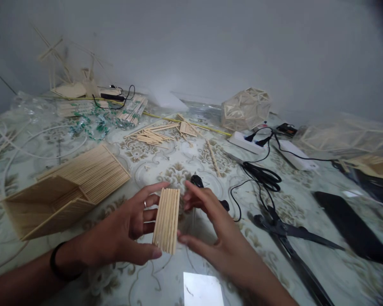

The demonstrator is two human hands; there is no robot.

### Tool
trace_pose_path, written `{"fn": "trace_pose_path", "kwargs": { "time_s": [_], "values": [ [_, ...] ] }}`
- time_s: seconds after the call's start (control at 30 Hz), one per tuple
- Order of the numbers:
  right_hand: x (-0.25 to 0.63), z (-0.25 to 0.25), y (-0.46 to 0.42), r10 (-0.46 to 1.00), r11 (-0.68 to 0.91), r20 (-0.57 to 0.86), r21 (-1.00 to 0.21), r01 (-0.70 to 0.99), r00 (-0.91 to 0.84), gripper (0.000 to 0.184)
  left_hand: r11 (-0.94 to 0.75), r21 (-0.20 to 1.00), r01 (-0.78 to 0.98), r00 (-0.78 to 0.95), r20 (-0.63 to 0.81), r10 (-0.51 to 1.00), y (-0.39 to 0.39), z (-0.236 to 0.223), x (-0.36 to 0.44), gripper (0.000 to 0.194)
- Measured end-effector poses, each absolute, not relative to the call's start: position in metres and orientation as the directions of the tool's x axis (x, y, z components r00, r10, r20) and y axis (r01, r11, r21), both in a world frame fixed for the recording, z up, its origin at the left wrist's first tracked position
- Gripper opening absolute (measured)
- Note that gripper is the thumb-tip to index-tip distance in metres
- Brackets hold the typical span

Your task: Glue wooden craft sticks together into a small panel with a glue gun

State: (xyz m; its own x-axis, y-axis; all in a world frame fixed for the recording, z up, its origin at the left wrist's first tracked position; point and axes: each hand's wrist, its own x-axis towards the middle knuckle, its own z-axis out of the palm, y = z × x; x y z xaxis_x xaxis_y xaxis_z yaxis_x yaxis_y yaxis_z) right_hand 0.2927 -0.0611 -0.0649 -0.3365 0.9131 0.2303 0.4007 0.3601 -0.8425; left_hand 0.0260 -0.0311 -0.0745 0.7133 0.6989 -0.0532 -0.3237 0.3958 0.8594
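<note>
A small panel of wooden sticks [166, 221], laid side by side, stands tilted in my left hand [127, 225], its thumb at the lower corner and its fingers along the left side and top. Close to the panel's right edge is my right hand [210, 225], fingers spread and thumb at or almost at that edge. Partly hidden behind the right hand lies a black tool with a cord [197, 181]; its kind is hard to make out. Left of both hands rests a larger open box built of sticks [83, 178].
Loose sticks [151, 135] lie behind the hands. To the right are scissors [264, 176], large black shears [284, 231], a black phone-like slab [351, 225] and a white power strip [247, 141] with cords. Stick frames [245, 108] stand near the wall.
</note>
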Motion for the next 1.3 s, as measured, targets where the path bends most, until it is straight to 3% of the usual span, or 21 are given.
{"fn": "trace_pose_path", "kwargs": {
  "time_s": [0.17,0.37,0.73,1.0,1.3],
  "values": [
    [0.292,-0.062,-0.057,0.898,0.427,0.328,-0.810,0.402,-0.292,0.051,0.404,0.842,-0.357,0.721,-0.027,0.692,-0.030,-0.076,0.026,0.096],
    [0.290,-0.057,-0.056,0.897,0.440,0.366,-0.792,0.422,-0.249,0.027,0.395,0.856,-0.335,0.703,-0.053,0.710,-0.030,-0.073,0.027,0.094],
    [0.278,-0.051,-0.064,0.895,0.359,0.260,-0.902,0.239,-0.361,0.017,0.397,0.869,-0.296,0.735,-0.059,0.676,-0.024,-0.063,0.026,0.083],
    [0.280,-0.059,-0.065,0.925,0.253,0.161,-0.937,0.242,-0.343,0.007,0.337,0.906,-0.256,0.690,-0.073,0.720,-0.026,-0.055,0.026,0.081],
    [0.278,-0.056,-0.068,0.905,0.386,0.291,-0.868,0.312,-0.310,0.018,0.304,0.920,-0.247,0.701,-0.047,0.712,-0.026,-0.056,0.028,0.082]
  ]
}}
